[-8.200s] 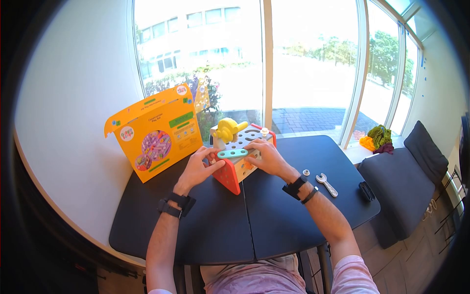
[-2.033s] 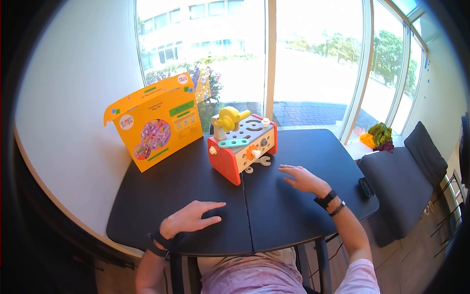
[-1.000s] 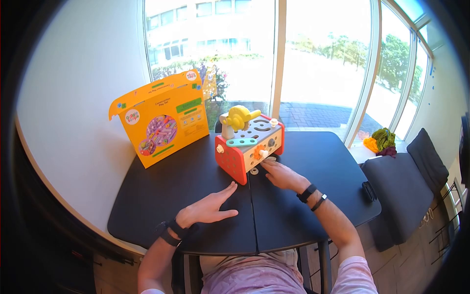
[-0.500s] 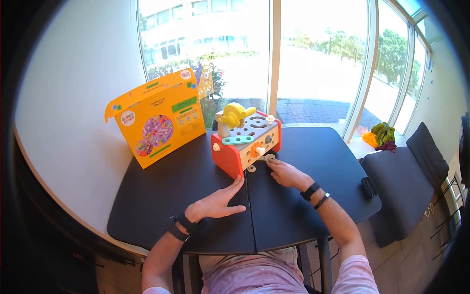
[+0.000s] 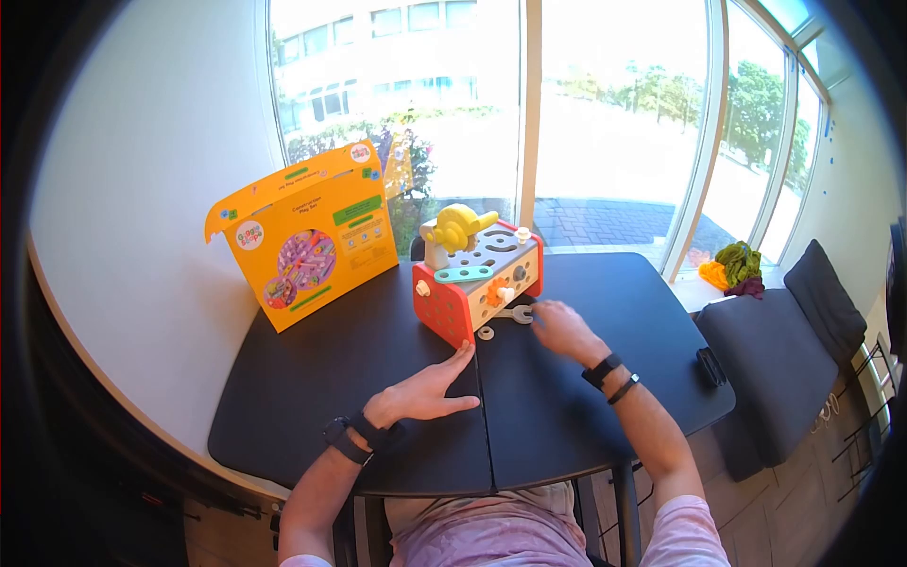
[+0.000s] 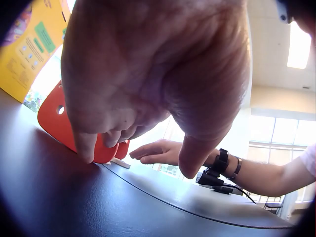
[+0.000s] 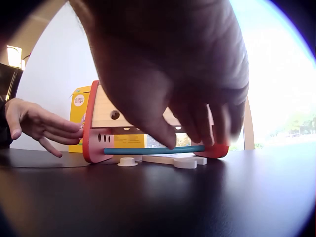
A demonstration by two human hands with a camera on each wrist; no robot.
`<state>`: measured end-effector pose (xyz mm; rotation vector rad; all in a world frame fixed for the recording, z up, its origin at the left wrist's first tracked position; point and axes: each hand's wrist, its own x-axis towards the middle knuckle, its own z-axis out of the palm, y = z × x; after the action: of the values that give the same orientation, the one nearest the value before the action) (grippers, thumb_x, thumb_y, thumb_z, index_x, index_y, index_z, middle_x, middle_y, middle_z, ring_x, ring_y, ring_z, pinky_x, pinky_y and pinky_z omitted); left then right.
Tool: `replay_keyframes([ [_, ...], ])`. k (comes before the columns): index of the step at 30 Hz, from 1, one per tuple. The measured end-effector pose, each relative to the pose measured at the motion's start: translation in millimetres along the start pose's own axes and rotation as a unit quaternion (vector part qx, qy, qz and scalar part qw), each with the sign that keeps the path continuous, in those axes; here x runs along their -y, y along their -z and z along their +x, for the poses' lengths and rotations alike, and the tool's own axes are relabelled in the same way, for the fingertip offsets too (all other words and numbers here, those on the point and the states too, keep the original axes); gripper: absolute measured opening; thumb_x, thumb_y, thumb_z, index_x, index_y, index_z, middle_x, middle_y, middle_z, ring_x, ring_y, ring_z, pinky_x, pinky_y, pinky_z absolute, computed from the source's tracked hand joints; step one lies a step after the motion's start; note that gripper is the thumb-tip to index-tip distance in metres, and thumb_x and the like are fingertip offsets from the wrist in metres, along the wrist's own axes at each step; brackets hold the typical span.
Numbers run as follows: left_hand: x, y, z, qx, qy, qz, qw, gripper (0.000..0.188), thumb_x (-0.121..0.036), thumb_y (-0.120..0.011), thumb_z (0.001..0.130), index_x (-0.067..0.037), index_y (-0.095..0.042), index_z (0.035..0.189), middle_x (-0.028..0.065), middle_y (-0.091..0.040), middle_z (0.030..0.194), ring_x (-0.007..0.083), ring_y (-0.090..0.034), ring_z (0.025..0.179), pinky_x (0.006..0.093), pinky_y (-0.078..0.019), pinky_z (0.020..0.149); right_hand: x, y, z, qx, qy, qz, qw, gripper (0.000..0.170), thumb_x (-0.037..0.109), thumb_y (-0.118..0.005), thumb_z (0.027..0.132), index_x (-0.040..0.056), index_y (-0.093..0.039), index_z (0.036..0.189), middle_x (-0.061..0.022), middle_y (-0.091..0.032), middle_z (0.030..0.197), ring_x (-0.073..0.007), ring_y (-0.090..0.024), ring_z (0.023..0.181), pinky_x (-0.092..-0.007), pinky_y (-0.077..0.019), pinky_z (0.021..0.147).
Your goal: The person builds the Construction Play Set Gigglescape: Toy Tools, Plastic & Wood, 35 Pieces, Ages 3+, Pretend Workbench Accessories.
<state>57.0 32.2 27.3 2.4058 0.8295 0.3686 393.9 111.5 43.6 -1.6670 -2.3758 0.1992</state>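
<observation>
A toy workbench [image 5: 441,307] with red end panels stands on the black table. On its top sit a yellow piece with a handle [image 5: 458,227] and a turquoise strip with holes [image 5: 463,274]. My left hand [image 5: 416,393] reaches forward with straight fingers, fingertips at the lower corner of the near red panel. To the right, my right hand [image 5: 569,334] hangs over the table beside a white toy wrench [image 5: 519,314], fingers loose and holding nothing. The wrench lies partly beneath the workbench, with a small white ring [image 5: 486,333] near it.
Behind on the left stands an orange cardboard box [image 5: 302,236], tilted near the wall. A small black object [image 5: 710,367] lies at the table's right edge. Past that is a grey chair [image 5: 775,350], and colourful cloths [image 5: 737,269] lie on the sill. Windows rise behind the table.
Earlier both hands held the turquoise strip on the workbench. The wrench and ring have since moved from the right to beneath its front. My right hand has just come off the wrench.
</observation>
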Motion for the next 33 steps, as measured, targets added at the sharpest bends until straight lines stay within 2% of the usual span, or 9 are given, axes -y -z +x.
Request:
replay_keyframes([
  [1,-0.8,1.1,-0.7,-0.001,0.002,0.000,1.000,0.107,-0.047,-0.071,0.108,0.012,-0.010,0.174,0.0372,-0.013,0.181,0.0427,-0.019,0.170,0.0419,-0.0220,0.139,-0.4,6.9,5.6,0.009,-0.056,-0.013,0.998,0.055,0.018,-0.065,0.102,-0.0085,-0.057,0.149,-0.0304,-0.063,0.147,-0.0458,-0.058,0.142,-0.0501,-0.0482,0.122],
  [4,-2.4,3.6,-1.4,0.000,0.005,-0.002,1.000,0.108,-0.047,-0.071,0.108,0.012,-0.009,0.174,0.0371,-0.014,0.181,0.0426,-0.019,0.170,0.0418,-0.0218,0.139,-32.9,-5.7,28.4,-0.142,-0.102,0.042,0.984,0.062,0.019,-0.067,0.101,-0.0076,-0.053,0.155,-0.0308,-0.062,0.152,-0.0457,-0.059,0.144,-0.0493,-0.0490,0.122],
  [7,-1.7,2.8,-1.4,0.000,0.009,-0.006,1.000,0.108,-0.047,-0.071,0.107,0.011,-0.010,0.174,0.0368,-0.014,0.181,0.0426,-0.020,0.170,0.0418,-0.0218,0.139,-59.1,-19.3,52.8,-0.172,-0.080,0.169,0.967,0.065,0.016,-0.067,0.105,-0.0063,-0.046,0.163,-0.0272,-0.062,0.157,-0.0396,-0.060,0.148,-0.0445,-0.0503,0.122],
  [10,-3.3,5.7,-1.0,-0.006,0.008,-0.008,1.000,0.107,-0.048,-0.071,0.107,0.011,-0.011,0.174,0.0363,-0.014,0.181,0.0427,-0.020,0.170,0.0419,-0.0220,0.139,-61.9,-22.6,68.6,-0.095,-0.017,0.430,0.898,0.065,0.011,-0.067,0.108,-0.0051,-0.044,0.166,-0.0232,-0.062,0.160,-0.0324,-0.058,0.152,-0.0404,-0.0495,0.123],
  [19,-8.3,9.7,-8.5,-0.010,0.020,-0.012,1.000,0.105,-0.047,-0.072,0.107,0.010,-0.015,0.174,0.0352,-0.017,0.181,0.0413,-0.022,0.170,0.0414,-0.0225,0.139,-52.3,-16.4,62.2,-0.089,-0.021,0.418,0.904,0.061,0.011,-0.070,0.108,-0.0048,-0.048,0.163,-0.0212,-0.062,0.160,-0.0295,-0.059,0.151,-0.0394,-0.0500,0.123],
  [22,-5.6,7.1,-9.4,-0.018,0.014,-0.002,1.000,0.105,-0.046,-0.072,0.107,0.010,-0.014,0.174,0.0349,-0.019,0.181,0.0410,-0.026,0.169,0.0413,-0.0248,0.138,-48.0,-7.9,57.4,-0.052,-0.032,0.410,0.910,0.063,0.006,-0.063,0.110,-0.0030,-0.041,0.169,-0.0195,-0.055,0.168,-0.0280,-0.051,0.158,-0.0392,-0.0428,0.129],
  [24,-1.2,5.7,-9.5,-0.025,0.004,0.009,1.000,0.108,-0.047,-0.074,0.107,0.009,-0.012,0.175,0.0346,-0.024,0.180,0.0409,-0.032,0.167,0.0415,-0.0287,0.136,-48.5,-7.9,58.1,-0.050,-0.033,0.413,0.909,0.063,0.005,-0.063,0.110,-0.0030,-0.041,0.169,-0.0196,-0.054,0.168,-0.0281,-0.051,0.158,-0.0393,-0.0422,0.130],
  [30,4.4,4.3,-6.6,-0.024,-0.002,0.004,1.000,0.105,-0.046,-0.073,0.108,0.008,-0.013,0.175,0.0327,-0.027,0.180,0.0402,-0.034,0.166,0.0416,-0.0297,0.135,-47.7,-6.1,59.5,-0.039,-0.033,0.425,0.904,0.065,0.002,-0.060,0.109,-0.0025,-0.039,0.170,-0.0197,-0.051,0.170,-0.0282,-0.047,0.160,-0.0397,-0.0404,0.131],
  [33,0.2,7.1,-5.4,-0.007,0.012,-0.029,0.999,0.103,-0.045,-0.072,0.107,0.009,-0.015,0.174,0.0336,-0.018,0.182,0.0403,-0.023,0.170,0.0407,-0.0225,0.139,-45.1,-4.4,60.0,-0.036,-0.038,0.422,0.905,0.066,0.001,-0.059,0.109,-0.0022,-0.037,0.171,-0.0199,-0.049,0.172,-0.0284,-0.046,0.161,-0.0403,-0.0402,0.132],
])
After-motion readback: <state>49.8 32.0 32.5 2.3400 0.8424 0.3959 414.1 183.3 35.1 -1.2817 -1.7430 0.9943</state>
